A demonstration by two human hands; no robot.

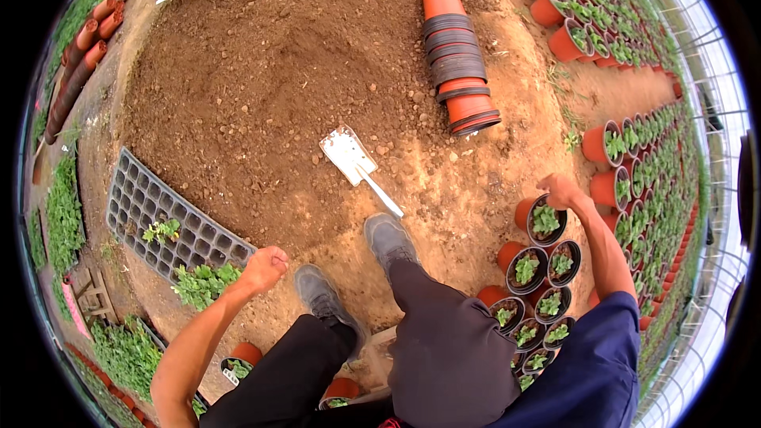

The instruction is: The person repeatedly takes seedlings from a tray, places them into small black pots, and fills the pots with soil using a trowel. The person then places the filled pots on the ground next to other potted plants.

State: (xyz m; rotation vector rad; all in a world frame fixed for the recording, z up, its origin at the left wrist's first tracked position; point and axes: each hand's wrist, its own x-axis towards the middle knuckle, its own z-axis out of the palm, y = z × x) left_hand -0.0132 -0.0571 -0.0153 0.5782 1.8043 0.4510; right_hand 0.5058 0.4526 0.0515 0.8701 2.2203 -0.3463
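My left hand [266,267] is curled beside the near corner of a black plastic seedling tray [193,202]; nothing shows in its fingers. Leafy seedlings [205,285] lie by that wrist, and a small plant [160,230] sits on the tray's cells. At the right, my right hand [562,191] is closed at the far rim of a terracotta-coloured plastic pot [523,214] holding a green seedling [545,220]. Its fingertips are partly hidden. More potted seedlings [526,268] stand close together between this pot and my right side.
A soil mound [261,71] spreads ahead, with a short shovel [349,154] lying at its near edge. A stack of nested pots [458,59] lies on the right. Rows of potted plants [618,190] line the right side; more pot stacks [83,65] lie far left.
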